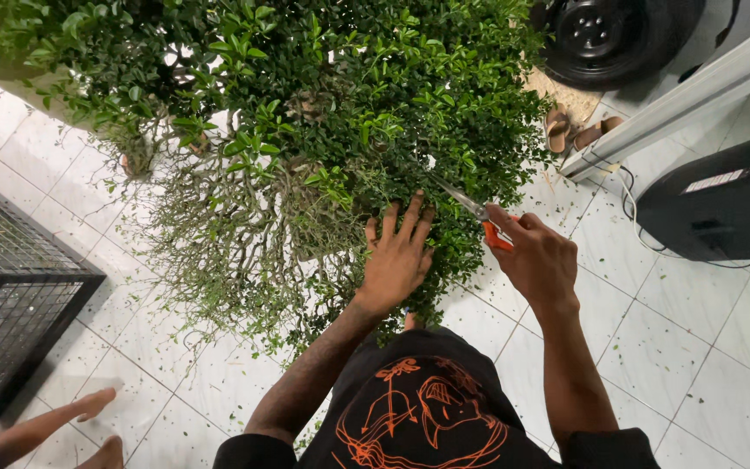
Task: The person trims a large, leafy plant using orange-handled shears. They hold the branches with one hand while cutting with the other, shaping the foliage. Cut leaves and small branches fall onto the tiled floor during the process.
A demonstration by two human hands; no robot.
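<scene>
A large bushy plant [305, 104] with small green leaves and thin bare twigs fills the upper middle of the view. My left hand [399, 254] lies flat on its foliage, fingers spread, pressing the leaves down. My right hand [538, 259] grips orange-handled scissors [477, 215]. Their metal blades point up and left into the leaves, just right of my left hand's fingertips. I wear a black shirt with an orange print [423, 417].
White floor tiles [696, 347] carry scattered leaf clippings. A black wire cage [10, 287] stands at left. A black box [722, 204] with cables sits at right, a tyre [609, 35] and sandals [570, 130] behind. Another person's bare feet [88, 430] show bottom left.
</scene>
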